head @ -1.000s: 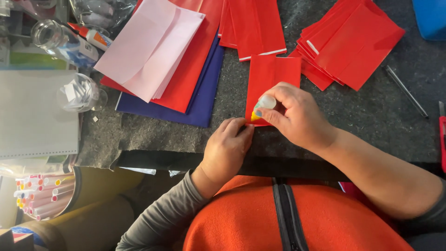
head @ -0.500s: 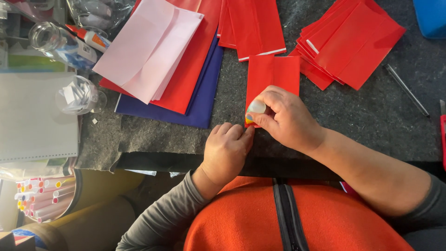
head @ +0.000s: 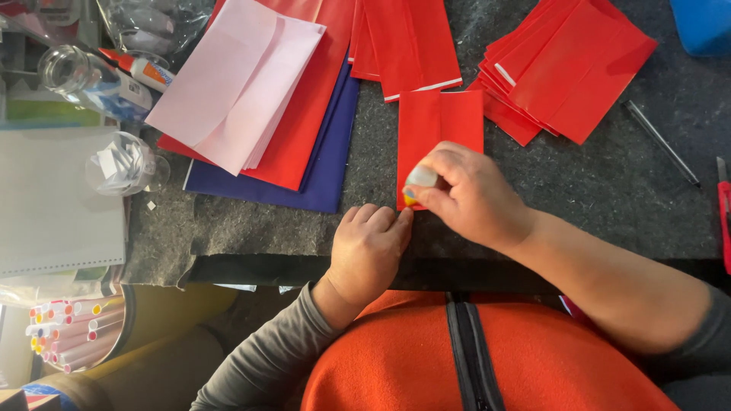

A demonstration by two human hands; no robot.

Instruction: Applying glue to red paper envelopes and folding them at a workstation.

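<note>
Glue stick [head: 419, 183] in right hand [head: 472, 194]; red envelope [head: 439, 129] beneath

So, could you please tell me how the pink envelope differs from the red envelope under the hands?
The pink envelope is pale, larger and lies tilted atop a paper stack; the red envelope is bright red, smaller and lies straight on the grey mat. The pink one is untouched; the left hand steadies the red one while the right hand presses a glue stick to it. Both lie flat.

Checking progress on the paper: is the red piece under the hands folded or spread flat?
Folded: the red piece shows a lengthwise crease and overlapping flaps. The right hand presses a glue stick at its lower edge.
</note>
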